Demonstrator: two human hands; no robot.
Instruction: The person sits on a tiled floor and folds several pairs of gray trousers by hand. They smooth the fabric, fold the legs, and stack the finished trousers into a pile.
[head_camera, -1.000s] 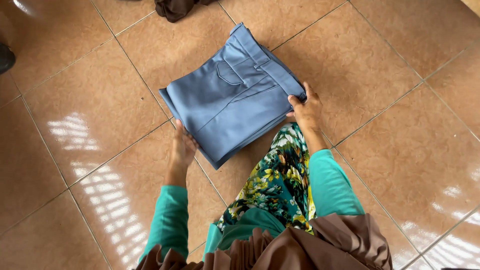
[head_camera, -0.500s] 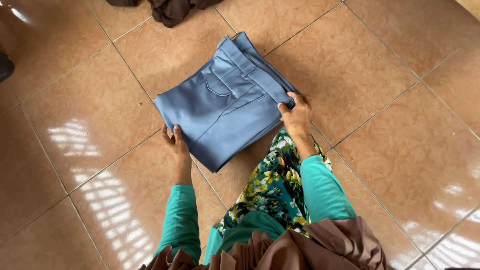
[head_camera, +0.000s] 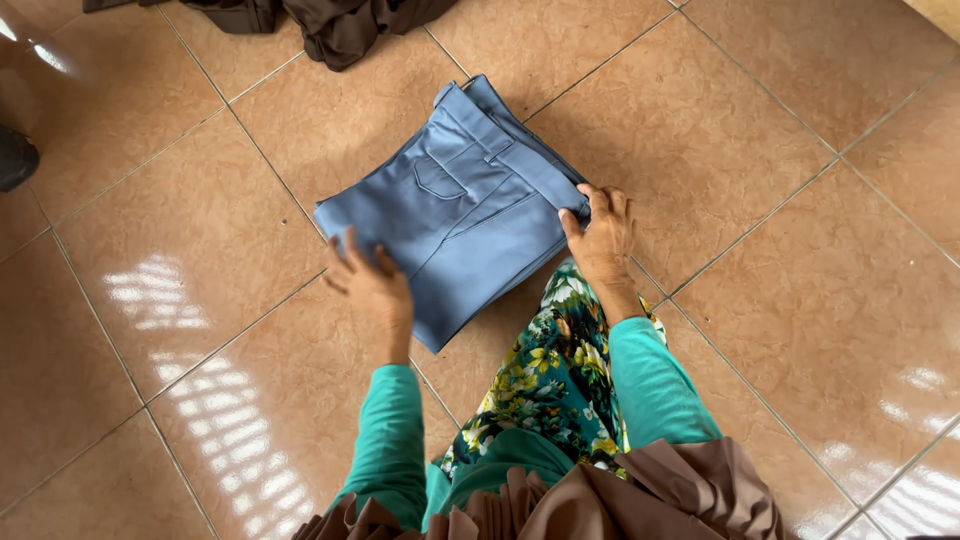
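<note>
A pair of folded blue trousers (head_camera: 460, 210) lies flat on the tan tiled floor (head_camera: 720, 130), its back pocket facing up. My right hand (head_camera: 600, 240) grips the right edge of the fold, thumb on top and fingers curled round the waistband end. Blurred with motion, my left hand (head_camera: 375, 285) hovers at the near left edge of the trousers with its fingers spread and nothing in them. Both arms wear teal sleeves.
A heap of dark brown cloth (head_camera: 330, 25) lies on the floor just beyond the trousers. A dark object (head_camera: 15, 155) pokes in at the left edge. My floral skirt (head_camera: 555, 385) and a brown cloth (head_camera: 620, 500) fill the near middle.
My left hand has come off the trousers' left edge and spread open, now blurred. My right hand has kept its hold on the right edge. The trousers lie a little nearer me.
</note>
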